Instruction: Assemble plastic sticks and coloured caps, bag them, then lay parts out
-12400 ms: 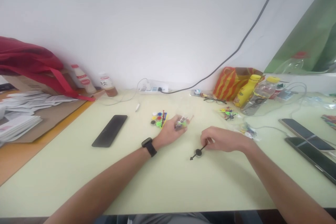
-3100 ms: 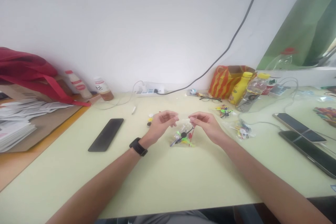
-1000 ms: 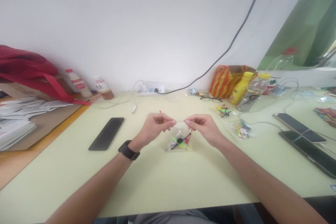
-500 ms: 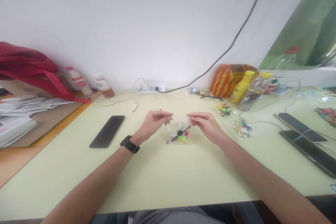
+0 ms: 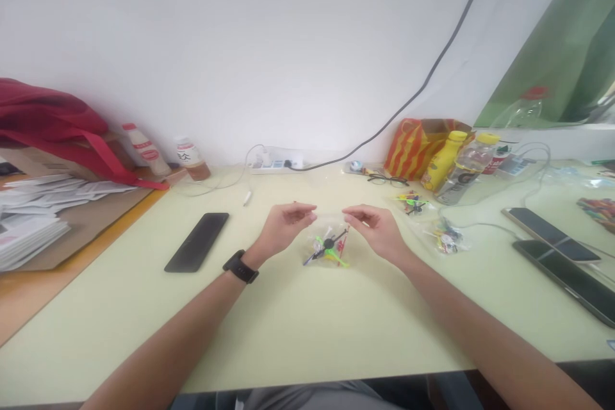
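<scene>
A small clear plastic bag (image 5: 328, 240) hangs over the pale green table (image 5: 307, 327), filled with small coloured plastic parts: green, red, white and a black disc on a rod. My left hand (image 5: 283, 226), with a black watch on its wrist, pinches the bag's top left corner. The top right corner is pinched by my right hand (image 5: 373, 229). Both hands hold the bag's mouth stretched between them, with the bag's bottom near the tabletop.
A black phone (image 5: 196, 241) lies to the left. Two more filled small bags (image 5: 412, 202) (image 5: 444, 240) lie to the right, near bottles (image 5: 444, 160), glasses (image 5: 390, 180) and a striped bag (image 5: 417, 147). A power strip (image 5: 276, 164) sits by the wall. Phones (image 5: 552, 230) lie far right, papers (image 5: 33, 218) far left.
Long ago my hands held loose parts on the table; now the parts are inside the bag. In the last second my pinching fingers have slid apart along the bag's top edge.
</scene>
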{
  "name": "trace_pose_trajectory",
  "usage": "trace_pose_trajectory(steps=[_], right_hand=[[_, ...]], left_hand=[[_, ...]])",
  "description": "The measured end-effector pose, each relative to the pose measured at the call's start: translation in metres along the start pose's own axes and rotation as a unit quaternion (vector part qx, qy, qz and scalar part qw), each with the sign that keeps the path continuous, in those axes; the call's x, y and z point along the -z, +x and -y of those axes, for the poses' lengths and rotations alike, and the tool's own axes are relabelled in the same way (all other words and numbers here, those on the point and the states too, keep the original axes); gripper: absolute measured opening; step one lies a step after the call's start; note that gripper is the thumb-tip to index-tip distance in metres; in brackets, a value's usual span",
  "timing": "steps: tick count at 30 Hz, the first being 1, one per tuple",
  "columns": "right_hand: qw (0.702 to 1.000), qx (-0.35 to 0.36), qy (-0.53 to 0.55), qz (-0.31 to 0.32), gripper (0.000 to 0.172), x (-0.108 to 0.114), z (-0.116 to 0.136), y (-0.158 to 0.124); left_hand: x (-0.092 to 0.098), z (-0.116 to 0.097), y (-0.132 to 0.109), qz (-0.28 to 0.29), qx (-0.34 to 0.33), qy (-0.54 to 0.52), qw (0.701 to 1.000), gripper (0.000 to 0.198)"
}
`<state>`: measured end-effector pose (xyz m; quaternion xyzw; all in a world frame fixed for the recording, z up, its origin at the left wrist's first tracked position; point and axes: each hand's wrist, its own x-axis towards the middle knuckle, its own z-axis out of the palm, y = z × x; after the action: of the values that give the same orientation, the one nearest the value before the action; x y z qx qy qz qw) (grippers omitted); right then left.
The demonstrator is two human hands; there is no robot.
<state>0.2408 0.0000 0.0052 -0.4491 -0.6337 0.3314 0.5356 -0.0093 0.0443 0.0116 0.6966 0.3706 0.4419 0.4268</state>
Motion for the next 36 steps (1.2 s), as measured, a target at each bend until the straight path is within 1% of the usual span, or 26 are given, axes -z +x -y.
trace_pose_trajectory(steps=[2,4,6,10,12,16,19,21,23,25,28,30,33,36], right_hand=[[0.999,0.025,-0.035,0.001,0.027,0.001,0.000,0.000],[0.998,0.040,-0.045,0.002,0.025,0.001,0.000,0.000],[0.999,0.036,-0.029,0.000,0.024,0.001,-0.001,0.000],[0.999,0.012,0.037,-0.003,0.023,0.001,-0.004,0.001],[0.998,0.011,0.058,0.000,0.021,0.002,-0.006,0.001],[0.997,0.017,0.076,-0.006,0.017,0.003,-0.008,0.001],[0.997,0.023,0.071,-0.003,0.019,0.002,-0.007,0.000],[0.998,0.026,0.062,0.003,0.021,0.001,-0.006,-0.001],[0.998,0.027,0.052,0.001,0.027,0.000,-0.005,-0.001],[0.999,0.036,0.025,0.003,0.032,-0.001,-0.005,-0.001],[0.997,0.063,-0.040,0.019,0.027,-0.002,-0.003,-0.002],[0.996,0.070,-0.058,0.025,0.025,-0.003,-0.003,-0.003],[0.997,0.057,-0.041,0.022,0.024,-0.004,-0.003,-0.003],[0.998,0.052,-0.013,0.011,0.023,-0.003,-0.006,-0.003]], left_hand=[[0.002,0.000,0.000,0.008,-0.016,0.046,0.999,0.029],[0.003,0.001,0.000,0.016,-0.024,0.060,0.998,0.028],[0.003,0.001,0.000,0.026,-0.021,0.036,0.999,0.027],[0.002,0.001,-0.001,0.043,-0.003,-0.031,0.999,0.028],[0.002,0.002,0.000,0.036,0.001,-0.047,0.998,0.027],[0.001,0.003,-0.001,0.006,0.009,-0.056,0.998,0.019],[-0.001,0.004,-0.002,-0.005,0.024,-0.065,0.998,0.016],[-0.003,0.005,-0.003,-0.007,0.024,-0.068,0.997,0.020],[-0.003,0.005,-0.004,-0.003,0.010,-0.058,0.998,0.028],[-0.003,0.005,-0.003,0.001,-0.011,-0.021,1.000,0.034],[-0.001,0.006,-0.002,0.005,-0.039,0.057,0.998,0.028],[0.000,0.007,-0.001,0.012,-0.050,0.084,0.995,0.025],[0.000,0.010,-0.001,0.020,-0.049,0.082,0.995,0.024],[-0.001,0.013,0.000,0.027,-0.036,0.041,0.998,0.026]])
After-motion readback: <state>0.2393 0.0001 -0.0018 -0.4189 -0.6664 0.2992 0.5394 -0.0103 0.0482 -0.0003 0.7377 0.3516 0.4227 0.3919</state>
